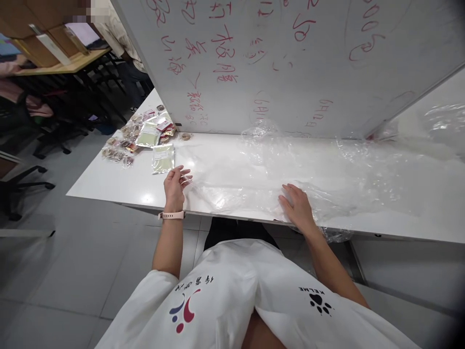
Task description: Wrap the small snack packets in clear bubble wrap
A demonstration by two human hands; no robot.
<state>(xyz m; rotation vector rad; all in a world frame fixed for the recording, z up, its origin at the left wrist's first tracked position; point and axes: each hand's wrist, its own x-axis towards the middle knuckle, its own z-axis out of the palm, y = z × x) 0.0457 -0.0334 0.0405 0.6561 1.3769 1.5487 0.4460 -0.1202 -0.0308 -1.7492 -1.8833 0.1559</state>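
Note:
A wide, crumpled sheet of clear plastic film (236, 196) is spread over the white table in front of me. At its left end, my left hand (176, 186) has the film's edge between its fingers, with a pale band around the wrist. Flat on the film further right lies my right hand (297, 206), its fingers stretched out and holding nothing. A pale green sealed packet (163, 159) rests just beyond my left hand, apart from it.
Several small wrapped items (116, 152) and packets (148, 134) are heaped at the table's left end. A whiteboard (254, 72) with red writing stands along the back. More bunched plastic (445, 121) is at the far right. Other people and office chairs (36, 184) are to the left.

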